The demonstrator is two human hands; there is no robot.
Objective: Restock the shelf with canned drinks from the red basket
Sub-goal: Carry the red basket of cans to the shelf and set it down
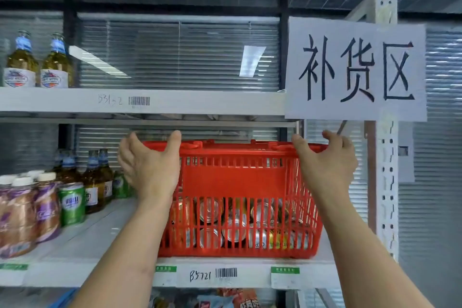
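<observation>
A red plastic basket [235, 177] stands on the middle shelf [107, 227], at its right end. Several cans [235, 225] lie inside it, seen through the slats. My left hand [150, 165] is at the basket's left top corner, fingers spread and relaxed, thumb near the rim. My right hand [327, 160] is at the right top corner with fingers loosely curved around the rim's end. Whether either hand touches the basket is unclear.
Left on the same shelf stand a green can [72, 204], purple bottles [27, 212] and glass bottles [96, 180]. Two glass bottles [37, 62] sit on the upper shelf. A paper sign [355, 70] hangs on the right upright post [386, 182].
</observation>
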